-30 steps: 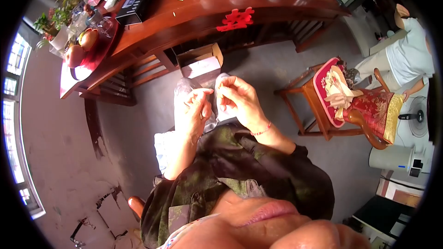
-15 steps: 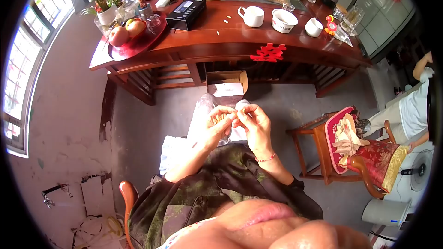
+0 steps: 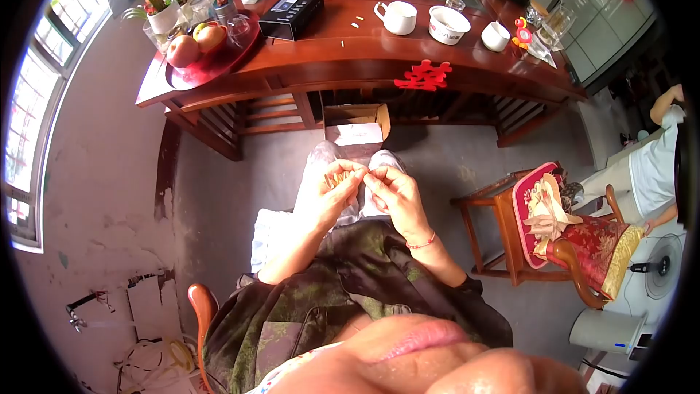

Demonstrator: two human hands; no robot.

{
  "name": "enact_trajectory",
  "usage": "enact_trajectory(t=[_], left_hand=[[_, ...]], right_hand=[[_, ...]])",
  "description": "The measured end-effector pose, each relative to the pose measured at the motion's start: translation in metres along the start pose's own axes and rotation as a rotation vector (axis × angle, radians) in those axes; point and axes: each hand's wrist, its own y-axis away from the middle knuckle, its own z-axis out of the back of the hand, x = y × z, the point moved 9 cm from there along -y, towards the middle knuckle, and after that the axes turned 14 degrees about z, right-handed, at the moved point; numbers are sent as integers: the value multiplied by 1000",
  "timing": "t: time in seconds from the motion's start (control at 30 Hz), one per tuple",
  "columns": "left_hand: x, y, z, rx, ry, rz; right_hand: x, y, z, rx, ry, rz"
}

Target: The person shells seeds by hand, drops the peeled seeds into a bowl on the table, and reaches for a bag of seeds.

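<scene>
Above my knees, both hands meet at the fingertips. My left hand (image 3: 334, 195) is closed, its fingers curled around several small yellowish-brown pieces (image 3: 343, 177) whose kind I cannot make out. My right hand (image 3: 397, 197) pinches thumb and finger against the left fingertips; anything between them is too small to see. A red bracelet (image 3: 421, 243) circles the right wrist. Beyond my knees, an open cardboard box (image 3: 357, 133) stands on the floor by the table.
On the wooden table (image 3: 306, 58) stand a white mug (image 3: 399, 18), a white paper bowl (image 3: 448, 25), a small white cup (image 3: 496, 36), a black box (image 3: 293, 13) and a red fruit tray (image 3: 237, 56). At right, a chair (image 3: 510, 237) holds cloth; a person (image 3: 652, 171) is beyond it.
My hands stay together, with the fingertips shifting slightly as they work. The right hand has turned a little and moved slightly left. The view has tilted a little.
</scene>
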Motion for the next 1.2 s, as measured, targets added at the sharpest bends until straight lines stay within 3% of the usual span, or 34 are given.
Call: enact_trajectory(t=[0.57,1.03,1.17,1.2], left_hand=[[-2,3,-2,35,-16,-3],[-2,5,-4,13,-30,-91],[4,1,0,4,-110,-73],[3,1,-1,-4,-107,-48]], right_hand=[[7,0,5,-14,-5,60],[1,3,3,-46,-124,-45],[12,4,5,-21,31,-13],[19,1,5,10,85,79]])
